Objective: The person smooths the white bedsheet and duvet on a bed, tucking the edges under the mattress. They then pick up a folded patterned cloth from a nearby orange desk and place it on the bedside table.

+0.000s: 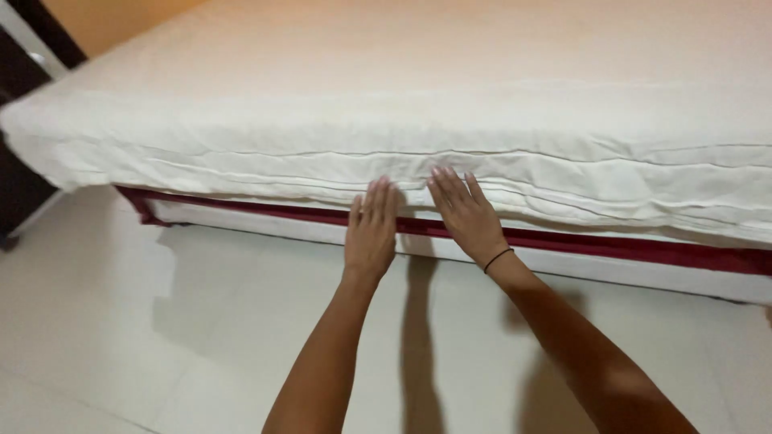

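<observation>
A mattress covered by a cream sheet (450,128) fills the upper part of the view. My left hand (371,229) lies flat, fingers together, against the lower side edge of the sheet. My right hand (466,213) is flat beside it, fingers slightly apart, pressing the same wrinkled edge. A thin black band circles my right wrist (498,259). Neither hand grips anything. Below the sheet runs a dark red strip of the bed base (611,245) with a white panel under it.
Pale tiled floor (161,321) spreads below the bed. A dark piece of furniture (20,185) stands at the left edge beyond the mattress corner. An orange wall (104,20) shows at the top left.
</observation>
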